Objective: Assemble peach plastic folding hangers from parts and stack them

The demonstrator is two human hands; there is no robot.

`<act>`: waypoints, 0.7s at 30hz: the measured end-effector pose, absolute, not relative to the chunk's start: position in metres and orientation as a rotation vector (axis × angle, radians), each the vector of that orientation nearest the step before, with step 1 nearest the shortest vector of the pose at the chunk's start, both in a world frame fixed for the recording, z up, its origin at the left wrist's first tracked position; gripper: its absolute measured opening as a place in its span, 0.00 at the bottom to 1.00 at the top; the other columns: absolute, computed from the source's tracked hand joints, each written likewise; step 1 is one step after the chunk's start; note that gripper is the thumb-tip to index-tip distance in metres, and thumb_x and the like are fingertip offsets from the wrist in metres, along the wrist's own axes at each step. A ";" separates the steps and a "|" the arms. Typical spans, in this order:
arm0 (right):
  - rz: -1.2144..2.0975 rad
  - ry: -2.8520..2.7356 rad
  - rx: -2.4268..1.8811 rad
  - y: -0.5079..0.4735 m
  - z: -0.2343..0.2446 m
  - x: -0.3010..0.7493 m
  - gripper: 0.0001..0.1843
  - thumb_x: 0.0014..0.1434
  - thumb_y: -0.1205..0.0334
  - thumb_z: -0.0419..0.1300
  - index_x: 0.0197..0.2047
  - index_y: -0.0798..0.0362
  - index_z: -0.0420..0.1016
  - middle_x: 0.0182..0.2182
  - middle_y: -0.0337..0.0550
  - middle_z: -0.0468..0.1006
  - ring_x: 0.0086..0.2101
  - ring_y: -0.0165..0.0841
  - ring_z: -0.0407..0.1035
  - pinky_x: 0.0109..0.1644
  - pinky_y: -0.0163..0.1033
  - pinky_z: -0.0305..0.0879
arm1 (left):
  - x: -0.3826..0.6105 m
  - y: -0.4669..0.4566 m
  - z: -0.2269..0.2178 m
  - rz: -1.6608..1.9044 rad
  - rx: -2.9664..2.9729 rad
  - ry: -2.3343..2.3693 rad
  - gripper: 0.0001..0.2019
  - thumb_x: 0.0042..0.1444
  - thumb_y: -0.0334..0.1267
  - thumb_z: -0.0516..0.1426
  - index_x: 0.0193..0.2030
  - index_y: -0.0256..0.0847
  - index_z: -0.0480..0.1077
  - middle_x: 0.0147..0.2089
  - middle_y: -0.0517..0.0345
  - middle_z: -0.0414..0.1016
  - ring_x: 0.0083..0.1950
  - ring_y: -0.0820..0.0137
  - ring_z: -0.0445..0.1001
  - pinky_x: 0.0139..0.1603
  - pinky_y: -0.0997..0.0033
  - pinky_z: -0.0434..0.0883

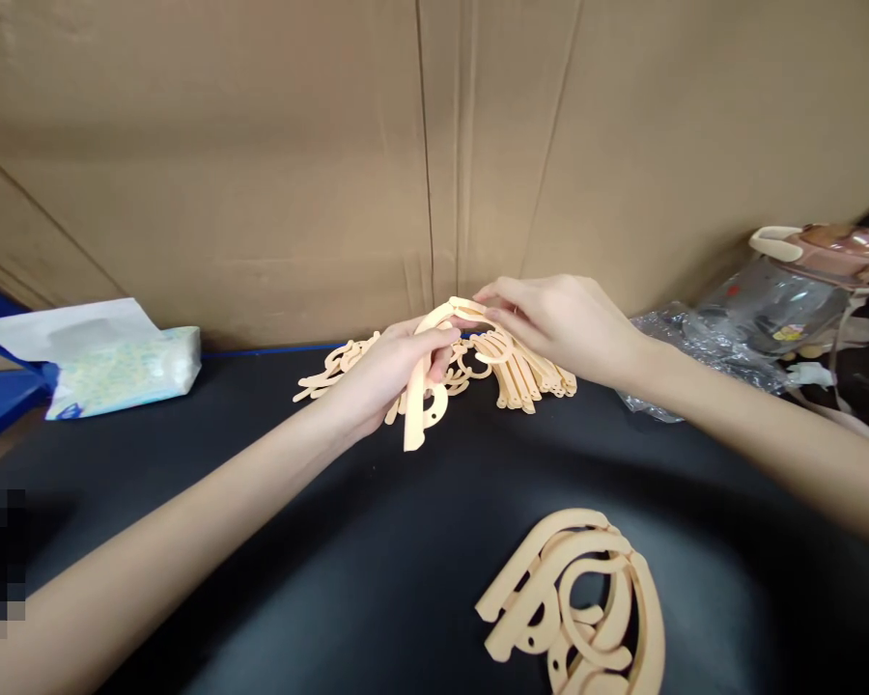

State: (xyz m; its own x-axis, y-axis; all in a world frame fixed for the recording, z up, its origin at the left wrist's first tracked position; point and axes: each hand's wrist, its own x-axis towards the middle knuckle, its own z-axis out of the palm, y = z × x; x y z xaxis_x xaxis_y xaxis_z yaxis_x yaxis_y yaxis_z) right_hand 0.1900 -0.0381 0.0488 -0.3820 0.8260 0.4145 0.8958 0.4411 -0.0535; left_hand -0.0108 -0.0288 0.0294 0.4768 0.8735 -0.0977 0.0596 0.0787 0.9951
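A beige plastic folding hanger point(414, 410) is held up over the far part of the table. My left hand point(398, 362) grips one of its arms, thumb on top, and a rounded piece with a small hole shows below the fingers. My right hand point(550, 314) pinches the hanger's other end, its fingertips partly hidden. Behind my hands lie a pile of loose beige hook pieces point(333, 365) and a row of beige hanger arms point(525, 381). Closer to me, several folding hangers point(586, 579) lie stacked with their arms folded and hooks on top.
A cardboard wall point(296, 174) rises behind the black table point(319, 579). At the left sits a soft tissue pack point(130, 372) with a white sheet on it. Crumpled clear plastic point(673, 347) and a clear bottle with a pink lid point(789, 280) stand at the right.
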 end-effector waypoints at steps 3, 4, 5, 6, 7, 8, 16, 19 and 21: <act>-0.204 -2.351 -1.440 -0.035 0.048 0.184 0.17 0.69 0.58 0.48 0.47 0.54 0.75 0.34 0.43 0.81 0.30 0.33 0.72 0.32 0.36 0.55 | -0.007 -0.026 0.025 0.766 1.382 0.898 0.19 0.59 0.38 0.55 0.19 0.39 0.57 0.16 0.66 0.53 0.16 0.79 0.52 0.16 0.77 0.51; -0.154 -2.362 -1.410 -0.034 0.049 0.185 0.17 0.69 0.58 0.48 0.47 0.55 0.75 0.35 0.43 0.81 0.31 0.33 0.72 0.33 0.36 0.56 | -0.007 -0.026 0.024 0.778 1.371 0.874 0.16 0.59 0.37 0.55 0.21 0.39 0.59 0.16 0.67 0.52 0.17 0.79 0.51 0.16 0.78 0.51; -0.077 -2.382 -1.372 -0.032 0.049 0.186 0.17 0.69 0.59 0.48 0.48 0.55 0.75 0.36 0.44 0.80 0.33 0.33 0.72 0.34 0.36 0.57 | -0.007 -0.026 0.023 0.785 1.353 0.848 0.12 0.59 0.36 0.56 0.25 0.39 0.62 0.16 0.68 0.52 0.17 0.79 0.50 0.17 0.78 0.51; 0.029 -2.409 -1.328 -0.031 0.050 0.189 0.17 0.69 0.59 0.48 0.48 0.55 0.75 0.37 0.44 0.80 0.34 0.33 0.72 0.36 0.36 0.59 | -0.008 -0.026 0.023 0.783 1.330 0.823 0.08 0.59 0.36 0.56 0.28 0.40 0.64 0.16 0.68 0.51 0.18 0.79 0.49 0.17 0.79 0.51; 0.160 -2.435 -1.277 -0.029 0.051 0.192 0.16 0.68 0.59 0.49 0.49 0.55 0.75 0.38 0.44 0.80 0.35 0.32 0.72 0.37 0.36 0.60 | -0.009 -0.026 0.024 0.767 1.305 0.807 0.06 0.59 0.36 0.55 0.31 0.40 0.65 0.16 0.69 0.50 0.18 0.79 0.47 0.17 0.79 0.51; 0.301 -2.453 -1.227 -0.028 0.051 0.195 0.16 0.68 0.58 0.50 0.50 0.55 0.74 0.38 0.43 0.80 0.36 0.32 0.73 0.38 0.35 0.61 | -0.011 -0.026 0.024 0.742 1.285 0.795 0.06 0.60 0.37 0.55 0.32 0.40 0.65 0.16 0.69 0.49 0.18 0.79 0.46 0.17 0.80 0.50; 0.319 -2.366 -1.207 -0.030 0.049 0.200 0.08 0.61 0.65 0.56 0.41 0.55 0.75 0.29 0.37 0.77 0.28 0.27 0.66 0.31 0.33 0.57 | -0.017 -0.027 0.028 0.493 1.160 0.734 0.05 0.62 0.37 0.53 0.36 0.40 0.67 0.16 0.70 0.46 0.18 0.78 0.41 0.17 0.81 0.49; 0.312 -2.386 -1.244 -0.030 0.049 0.198 0.06 0.60 0.62 0.59 0.36 0.55 0.75 0.25 0.35 0.75 0.25 0.26 0.64 0.30 0.33 0.55 | -0.018 -0.025 0.027 0.476 1.159 0.726 0.05 0.62 0.37 0.54 0.36 0.39 0.67 0.16 0.70 0.46 0.18 0.78 0.40 0.16 0.80 0.47; 0.362 -2.389 -1.251 -0.031 0.050 0.198 0.10 0.61 0.57 0.60 0.35 0.55 0.75 0.25 0.36 0.75 0.25 0.26 0.65 0.30 0.33 0.56 | -0.020 -0.022 0.026 0.467 1.160 0.704 0.04 0.60 0.36 0.55 0.37 0.39 0.68 0.16 0.70 0.45 0.18 0.78 0.39 0.15 0.79 0.46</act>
State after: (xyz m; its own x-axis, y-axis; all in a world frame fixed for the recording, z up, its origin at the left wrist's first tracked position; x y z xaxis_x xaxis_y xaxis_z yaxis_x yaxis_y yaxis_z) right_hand 0.1982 -0.0310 0.0496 -0.5080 0.8267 0.2416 0.7180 0.5615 -0.4114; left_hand -0.0202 -0.0223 0.0258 0.7003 0.6655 -0.2584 0.0202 0.3433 0.9390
